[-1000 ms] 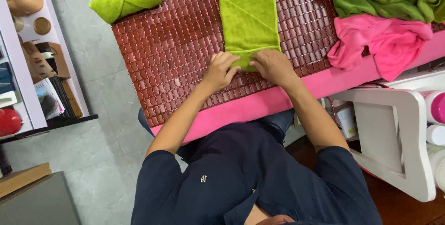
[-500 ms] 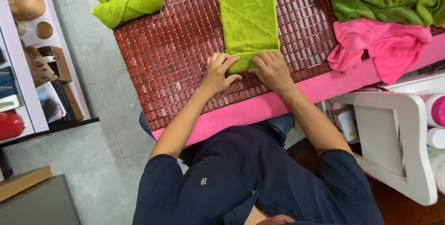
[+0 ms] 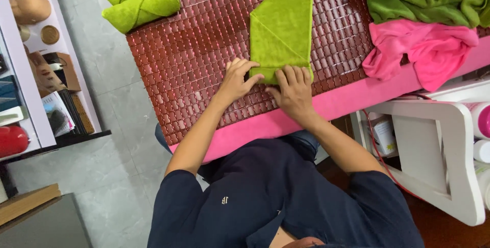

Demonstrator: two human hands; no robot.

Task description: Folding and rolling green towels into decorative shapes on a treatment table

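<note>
On red-brown tiled mat (image 3: 194,59), folded green towel (image 3: 283,28) lay, long axis running away from person. Left hand (image 3: 236,82) and right hand (image 3: 292,90) both pinched rolled near end, equally close.

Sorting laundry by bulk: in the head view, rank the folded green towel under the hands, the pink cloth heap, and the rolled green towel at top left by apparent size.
1. Folded green towel, though cut off by the frame's top edge.
2. Pink cloth heap, looks close to it, so unsure.
3. Rolled green towel.

Both hands (image 3: 265,84) on green towel (image 3: 283,28) roll, red mat (image 3: 194,59)
</note>
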